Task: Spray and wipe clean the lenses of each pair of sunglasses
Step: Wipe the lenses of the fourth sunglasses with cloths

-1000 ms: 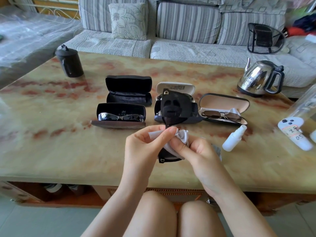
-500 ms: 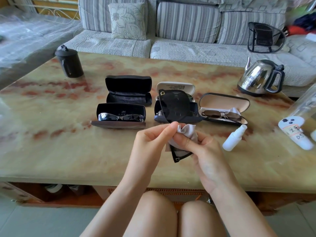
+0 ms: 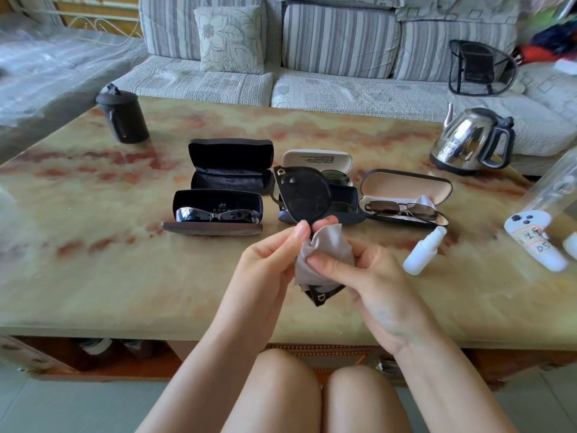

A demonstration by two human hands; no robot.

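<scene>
Black sunglasses (image 3: 304, 195) stand on end above the table, one lens up, the other lens hidden under a grey cloth (image 3: 326, 256). My left hand (image 3: 268, 264) pinches the frame at its middle. My right hand (image 3: 365, 276) pinches the cloth round the lower lens. A white spray bottle (image 3: 424, 250) lies on the table to the right. Silver-framed sunglasses (image 3: 217, 215) sit in an open black case, brown-lensed ones (image 3: 402, 209) in a tan-lined case. Another pair (image 3: 335, 176) shows in the white case behind.
An empty open black case (image 3: 231, 165) and a dark blue case (image 3: 346, 210) lie on the marble table (image 3: 93, 260). A black canister (image 3: 125, 118) stands far left, a steel kettle (image 3: 471, 142) far right, a white controller (image 3: 535, 245) at the right edge. A sofa lies beyond.
The sunglasses have been turned and raised, so the upper lens now faces me more fully. The cloth has slid down over the lower lens, with my right fingers spread over it.
</scene>
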